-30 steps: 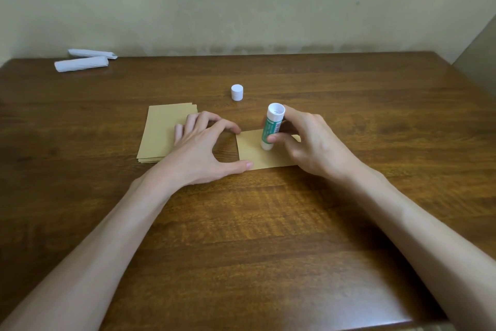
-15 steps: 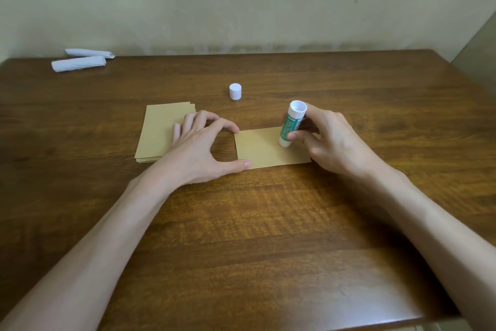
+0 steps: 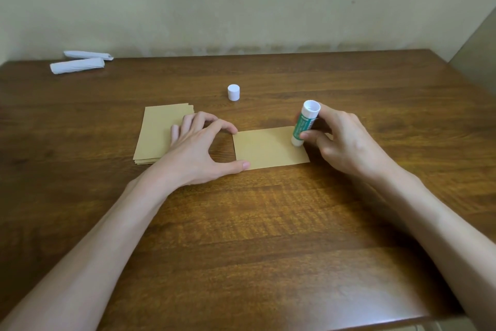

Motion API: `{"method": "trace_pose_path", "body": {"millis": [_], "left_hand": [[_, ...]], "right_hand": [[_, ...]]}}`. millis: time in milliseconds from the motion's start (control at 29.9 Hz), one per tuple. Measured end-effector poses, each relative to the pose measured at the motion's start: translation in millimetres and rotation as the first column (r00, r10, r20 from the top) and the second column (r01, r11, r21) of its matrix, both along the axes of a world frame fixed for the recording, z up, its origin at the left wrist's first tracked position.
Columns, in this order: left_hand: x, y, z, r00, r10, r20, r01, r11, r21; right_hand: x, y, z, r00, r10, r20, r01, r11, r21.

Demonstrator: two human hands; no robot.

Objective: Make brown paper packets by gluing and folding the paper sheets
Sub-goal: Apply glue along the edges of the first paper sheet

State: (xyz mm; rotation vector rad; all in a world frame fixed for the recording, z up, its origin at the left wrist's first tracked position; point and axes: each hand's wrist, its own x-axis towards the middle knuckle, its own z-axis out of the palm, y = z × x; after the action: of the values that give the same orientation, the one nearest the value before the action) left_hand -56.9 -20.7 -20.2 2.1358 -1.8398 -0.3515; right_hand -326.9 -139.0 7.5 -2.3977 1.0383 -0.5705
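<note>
Step in hand: gluing, by the look of it. No fold made yet.

Single brown paper sheet (image 3: 268, 148) lies flat on dark wooden table (image 3: 241, 236), mid-table, between the two hands. Left hand (image 3: 198, 148) arches over the sheet's left edge with fingers spread. Index tip sits at the far-left corner and thumb tip at the near-left corner, both pressing the paper down. The other fingers rest on the stack of brown paper sheets (image 3: 158, 134), which sits just left of the single sheet, apart from it.

Right hand (image 3: 346, 140) grips green-and-white glue stick (image 3: 304, 124), thumb and fingers curled round the barrel. Stick is tilted, lower end touching the sheet near its far-right corner. Cannot tell whether glue shows on the paper.

Small white cylindrical cap (image 3: 233, 92) stands upright beyond the sheet, apart from both hands. Two white paper rolls (image 3: 77, 65) lie at the far-left of the table, not in play.

Next move, as judged: draw the stick along the right margin with light, even pressure while the left hand pins the sheet against skidding. Then park the stick to free the right hand for folding. Thin paper may wrinkle or drag.
</note>
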Motion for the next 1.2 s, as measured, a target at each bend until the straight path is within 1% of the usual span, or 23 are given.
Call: {"method": "trace_pose_path", "body": {"millis": [401,468,534,601,668,735,835,968,1069,1202], "left_hand": [[-0.6,0.4,0.8,1.000,0.006,-0.012,-0.006,1.000,0.004],[-1.1,0.3,1.4,1.000,0.004,-0.009,-0.004,1.000,0.006],[-1.3,-0.1,1.7,1.000,0.003,-0.013,-0.003,1.000,0.006],[-0.9,-0.6,1.5,1.000,0.002,-0.016,-0.002,1.000,0.006],[-0.7,-0.7,1.4,1.000,0.002,-0.011,-0.001,1.000,0.009],[-1.2,-1.0,1.6,1.000,0.003,-0.013,-0.003,1.000,0.006],[-2.0,-0.8,1.6,1.000,0.012,-0.012,-0.012,1.000,0.000],[-2.2,-0.3,2.1,1.000,0.017,0.014,-0.017,1.000,-0.018],[-2.7,0.4,2.4,0.999,0.014,0.031,-0.014,1.000,-0.023],[-4.3,-0.8,3.5,0.999,0.016,0.043,-0.015,1.000,-0.021]], "right_hand": [[-3.1,1.1,4.2,1.000,-0.014,-0.025,0.015,0.999,0.031],[-6.0,0.5,6.0,0.998,-0.029,0.050,0.026,0.998,0.059],[-9.6,0.7,11.7,0.974,-0.093,0.208,0.069,0.991,0.117],[-11.6,0.0,18.0,0.924,-0.163,0.345,0.117,0.982,0.151],[-9.8,-0.3,21.1,0.902,-0.168,0.397,0.114,0.981,0.157],[-2.4,3.5,20.9,0.923,-0.105,0.371,0.052,0.987,0.149],[20.7,17.1,16.8,0.939,0.039,0.341,-0.098,0.983,0.156],[52.8,25.4,6.6,0.943,0.193,0.270,-0.219,0.973,0.070],[65.4,26.1,1.4,0.940,0.244,0.236,-0.264,0.963,0.055],[72.9,27.5,-4.3,0.950,0.263,0.170,-0.274,0.961,0.046]]}}
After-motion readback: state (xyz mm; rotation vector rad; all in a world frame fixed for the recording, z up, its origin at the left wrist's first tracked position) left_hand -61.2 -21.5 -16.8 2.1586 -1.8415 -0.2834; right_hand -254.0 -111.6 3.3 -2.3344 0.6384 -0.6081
